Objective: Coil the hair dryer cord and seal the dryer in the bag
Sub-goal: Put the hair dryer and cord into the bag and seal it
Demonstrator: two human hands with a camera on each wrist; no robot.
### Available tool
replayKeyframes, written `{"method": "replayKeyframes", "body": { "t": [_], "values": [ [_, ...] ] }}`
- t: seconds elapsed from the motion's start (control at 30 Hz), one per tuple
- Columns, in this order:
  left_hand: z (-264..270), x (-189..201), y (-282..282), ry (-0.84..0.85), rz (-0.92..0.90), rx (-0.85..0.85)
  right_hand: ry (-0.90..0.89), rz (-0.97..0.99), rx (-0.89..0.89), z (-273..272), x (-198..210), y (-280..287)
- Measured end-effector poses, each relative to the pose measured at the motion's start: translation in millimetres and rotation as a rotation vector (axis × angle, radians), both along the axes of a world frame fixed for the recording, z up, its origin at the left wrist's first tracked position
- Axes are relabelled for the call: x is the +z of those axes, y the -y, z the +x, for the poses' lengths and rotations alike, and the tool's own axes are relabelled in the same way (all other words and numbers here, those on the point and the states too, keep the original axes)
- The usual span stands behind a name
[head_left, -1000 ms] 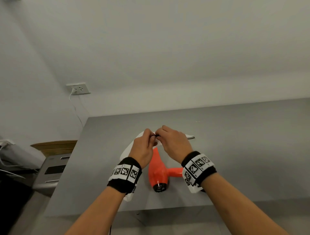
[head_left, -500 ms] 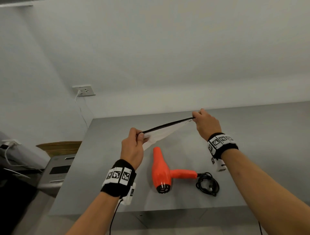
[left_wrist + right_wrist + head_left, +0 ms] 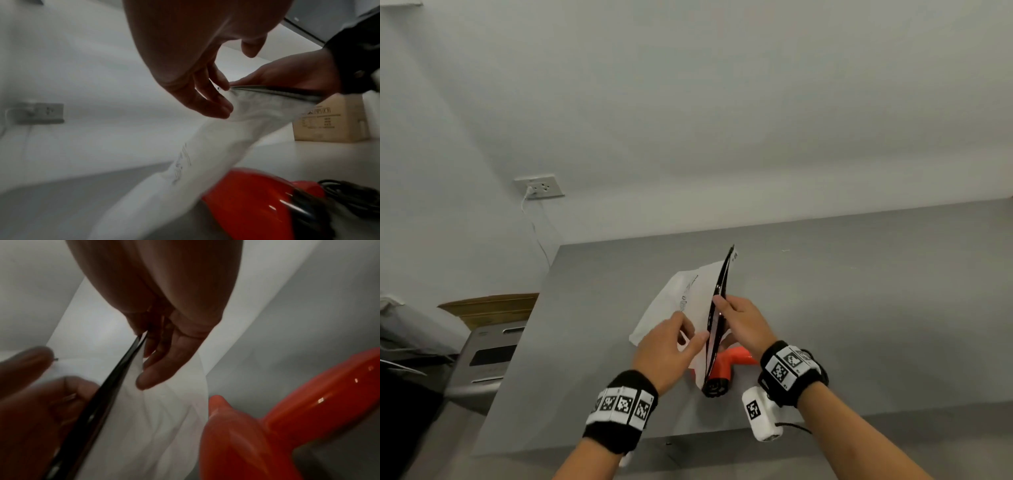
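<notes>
Both hands hold the white zip bag (image 3: 690, 301) up over the bench (image 3: 859, 291), the left hand (image 3: 667, 346) pinching one side of its black zipper mouth and the right hand (image 3: 744, 327) gripping the other, most likely to pull it wide for the dryer. The orange hair dryer (image 3: 722, 371) lies on the near bench right under the bag, not yet inside. The bag hides the dryer's nose, and the coiled black cord (image 3: 353, 198) shows only in the left wrist view, blurry.

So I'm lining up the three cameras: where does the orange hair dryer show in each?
Head: hair dryer low centre, partly behind the white bag.
Left wrist: bottom right, under the bag.
Right wrist: right and bottom right.
Shared landmark: the bag's black zip strip.
</notes>
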State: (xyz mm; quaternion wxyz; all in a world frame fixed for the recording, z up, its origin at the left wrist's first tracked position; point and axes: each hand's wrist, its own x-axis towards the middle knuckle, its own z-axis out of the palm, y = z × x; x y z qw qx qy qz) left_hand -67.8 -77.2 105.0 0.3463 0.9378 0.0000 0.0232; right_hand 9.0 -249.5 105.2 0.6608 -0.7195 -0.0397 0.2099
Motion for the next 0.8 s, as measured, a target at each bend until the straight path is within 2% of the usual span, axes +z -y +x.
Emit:
{"method": "replayKeyframes", "body": {
  "t": [0.07, 0.17, 0.33, 0.4, 0.5, 0.57, 0.7, 0.8],
  "values": [
    [17, 11, 2, -0.004, 0.020, -0.012, 0.029, -0.033, 0.077, -2, 5, -4],
    [33, 12, 3, -0.050, -0.091, 0.018, 0.091, -0.089, 0.101, 0, 11, -7],
    [50, 22, -47, 0.050, -0.174, 0.377, 0.121, -0.260, -0.100, 14, -8, 31],
    [55, 24, -59, 0.030, -0.145, 0.370, 0.227, -0.510, -0.027, 15, -25, 53],
    [60, 18, -60, 0.004, -0.112, 0.322, 0.334, -1.129, 0.204, 0, -62, 80],
    [63, 14, -58, 0.003, -0.108, 0.335, 0.310, -1.315, 0.253, -15, -90, 90],
    [66, 7, -52, -0.029, -0.090, 0.321, 0.306, -1.376, 0.241, -34, -134, 98],
    [68, 2, -49, -0.049, -0.094, 0.312, 0.371, -1.388, 0.192, -34, -142, 98]
  ]
}}
